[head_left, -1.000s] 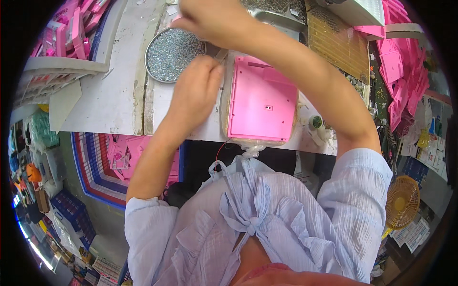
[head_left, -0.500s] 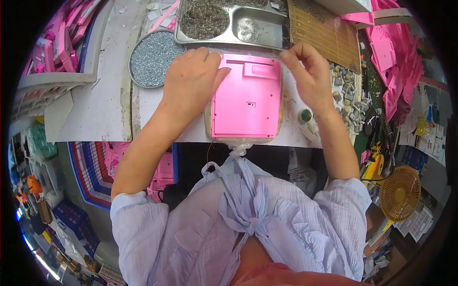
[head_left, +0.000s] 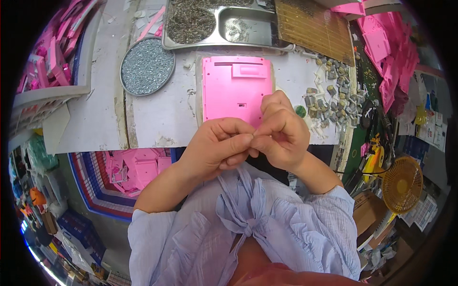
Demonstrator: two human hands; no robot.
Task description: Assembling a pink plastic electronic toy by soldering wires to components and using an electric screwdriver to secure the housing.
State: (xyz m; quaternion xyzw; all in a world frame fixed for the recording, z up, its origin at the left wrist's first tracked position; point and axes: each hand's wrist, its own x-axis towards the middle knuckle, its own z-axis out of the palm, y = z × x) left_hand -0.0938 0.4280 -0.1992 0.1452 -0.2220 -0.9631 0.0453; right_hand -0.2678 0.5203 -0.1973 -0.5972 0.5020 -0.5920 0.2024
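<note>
A pink plastic panel [head_left: 234,90] lies flat on a padded block at the middle of the worktable, with a raised bar near its far end and a small slot lower down. In front of its near edge, my left hand [head_left: 222,145] and my right hand [head_left: 281,136] meet, fingertips touching. Both hands are closed, thumb and forefinger pinched together. Whatever lies between the fingertips is too small to make out. The near edge of the panel is partly hidden behind my hands.
A round dish of small silvery parts [head_left: 148,66] stands left of the panel. Beyond it sits a metal compartment tray [head_left: 229,47] of small screws. Small grey-and-white parts [head_left: 329,95] are heaped at right. A basket [head_left: 90,190] of pink pieces stands below the table's left edge.
My left hand has left the panel's upper left side, and my right hand has come down from the tray's edge. They now meet fingertip to fingertip near my body.
</note>
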